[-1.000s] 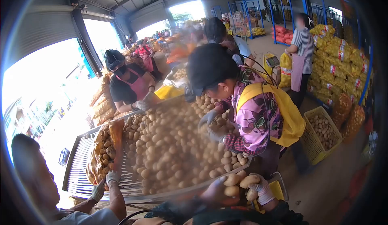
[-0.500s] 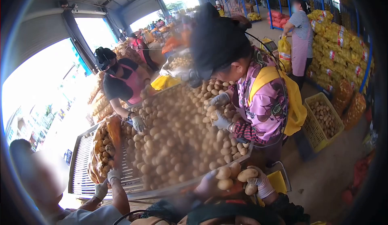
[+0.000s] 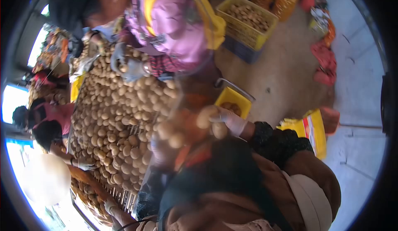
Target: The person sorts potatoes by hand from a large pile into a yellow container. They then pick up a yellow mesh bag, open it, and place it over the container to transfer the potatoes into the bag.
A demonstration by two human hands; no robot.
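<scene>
potatoes (image 3: 112, 119): tan | crate (image 3: 248, 17): yellow | co-worker's jacket (image 3: 174, 23): pink, patterned | glove (image 3: 232, 121): white

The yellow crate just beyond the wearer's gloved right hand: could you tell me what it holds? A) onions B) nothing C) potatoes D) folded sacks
C: the yellow crate past the right hand shows a few round brown potatoes inside, like those heaped on the sorting table.
</scene>
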